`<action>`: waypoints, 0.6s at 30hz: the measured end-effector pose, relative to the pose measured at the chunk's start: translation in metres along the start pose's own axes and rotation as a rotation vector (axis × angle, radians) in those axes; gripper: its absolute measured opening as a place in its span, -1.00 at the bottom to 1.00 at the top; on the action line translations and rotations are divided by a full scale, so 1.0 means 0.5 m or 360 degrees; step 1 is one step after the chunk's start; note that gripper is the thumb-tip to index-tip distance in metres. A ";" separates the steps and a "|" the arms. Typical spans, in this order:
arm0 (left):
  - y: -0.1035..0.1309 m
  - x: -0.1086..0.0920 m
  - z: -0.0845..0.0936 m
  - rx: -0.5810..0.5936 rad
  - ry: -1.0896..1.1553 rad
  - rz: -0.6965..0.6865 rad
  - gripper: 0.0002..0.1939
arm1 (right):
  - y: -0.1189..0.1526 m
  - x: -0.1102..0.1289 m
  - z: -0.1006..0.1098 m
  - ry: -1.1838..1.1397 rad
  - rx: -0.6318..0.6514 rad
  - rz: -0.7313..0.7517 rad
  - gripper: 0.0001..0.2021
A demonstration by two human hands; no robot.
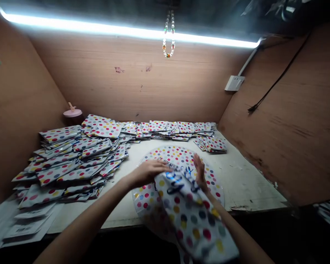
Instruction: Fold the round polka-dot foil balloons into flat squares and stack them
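A shiny white polka-dot sheet with blue lettering [192, 216] slants in front of my arms, smeared by motion, its lower end hanging past the table edge. At its upper left edge, my left hand [151, 171] has its fingers curled over the sheet; the thumb is hidden. My right hand [200, 171] stands beside the sheet's top with straight fingers pointing up, and the sheet covers part of that wrist. Beneath both hands lies a large round polka-dot sheet [174, 152], flat on the pale table. Whether the two sheets are joined cannot be seen.
Folded polka-dot packets lie in a tall stack [79, 161] at left, a back row [165, 126] and a small pile [213, 144] at right. Papers [27, 223] lie front left. A pink-lidded cup [73, 113] stands behind. Wooden walls enclose the table [244, 183]; a bead string [168, 55] hangs above.
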State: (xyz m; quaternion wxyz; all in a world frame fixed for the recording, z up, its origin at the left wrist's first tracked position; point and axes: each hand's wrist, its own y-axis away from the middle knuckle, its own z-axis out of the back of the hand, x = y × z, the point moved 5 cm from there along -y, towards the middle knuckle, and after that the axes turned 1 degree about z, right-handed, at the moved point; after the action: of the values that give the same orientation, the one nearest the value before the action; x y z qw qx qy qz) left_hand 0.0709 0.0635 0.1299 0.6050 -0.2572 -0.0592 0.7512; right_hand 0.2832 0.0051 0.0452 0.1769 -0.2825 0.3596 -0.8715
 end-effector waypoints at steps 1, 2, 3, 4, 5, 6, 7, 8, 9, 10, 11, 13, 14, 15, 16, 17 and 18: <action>0.016 -0.009 -0.039 0.0089 -0.0118 -0.0077 -0.67 | -0.001 0.035 0.009 -0.0037 -0.0008 0.0154 -0.30; 0.035 -0.016 -0.072 0.0137 -0.0253 -0.0115 -0.64 | 0.004 0.071 0.014 -0.0059 0.0046 0.0351 -0.37; 0.055 -0.021 -0.099 0.0141 -0.0382 -0.0117 -0.61 | 0.016 0.106 0.013 -0.0055 0.0174 0.0558 -0.46; 0.077 -0.027 -0.121 0.0114 -0.0486 -0.0111 -0.59 | 0.035 0.134 0.006 -0.0041 0.0339 0.0736 -0.54; 0.100 -0.034 -0.140 0.0082 -0.0554 -0.0112 -0.57 | 0.056 0.155 -0.001 -0.0029 0.0472 0.0854 -0.60; 0.124 -0.044 -0.158 0.0055 -0.0578 -0.0135 -0.58 | 0.079 0.167 -0.008 -0.0027 0.0555 0.0904 -0.64; 0.147 -0.055 -0.175 0.0038 -0.0567 -0.0169 -0.60 | 0.099 0.173 -0.015 -0.0040 0.0593 0.0896 -0.66; 0.168 -0.067 -0.189 0.0022 -0.0533 -0.0191 -0.62 | 0.118 0.173 -0.021 -0.0069 0.0608 0.0842 -0.67; 0.185 -0.079 -0.200 -0.0003 -0.0480 -0.0186 -0.65 | 0.134 0.170 -0.026 -0.0124 0.0617 0.0753 -0.66; 0.198 -0.087 -0.207 -0.0032 -0.0411 -0.0130 -0.68 | 0.146 0.164 -0.030 -0.0217 0.0635 0.0640 -0.66; 0.205 -0.090 -0.210 -0.0070 -0.0320 -0.0015 -0.70 | 0.152 0.157 -0.034 -0.0339 0.0664 0.0498 -0.66; 0.207 -0.080 -0.209 -0.0152 -0.0076 0.0401 -0.74 | 0.148 0.137 -0.041 -0.0566 0.0713 0.0078 -0.68; 0.204 -0.069 -0.209 -0.0187 0.0060 0.0668 -0.76 | 0.139 0.124 -0.046 -0.0624 0.0713 -0.0184 -0.71; 0.199 -0.056 -0.210 -0.0223 0.0167 0.0949 -0.77 | 0.127 0.110 -0.050 -0.0618 0.0697 -0.0450 -0.73; 0.194 -0.043 -0.212 -0.0262 0.0220 0.1228 -0.77 | 0.115 0.096 -0.056 -0.0529 0.0677 -0.0698 -0.71; 0.188 -0.032 -0.214 -0.0305 0.0210 0.1485 -0.76 | 0.102 0.084 -0.062 -0.0382 0.0658 -0.0902 -0.68; 0.181 -0.023 -0.217 -0.0340 0.0152 0.1694 -0.75 | 0.089 0.074 -0.069 -0.0217 0.0647 -0.1044 -0.64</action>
State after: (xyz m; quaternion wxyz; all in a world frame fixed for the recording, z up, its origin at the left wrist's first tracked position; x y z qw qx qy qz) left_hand 0.0429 0.0049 0.0038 0.1136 -0.3454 0.0308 0.9310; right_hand 0.2379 -0.0259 0.0063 -0.0354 -0.3988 0.0576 -0.9145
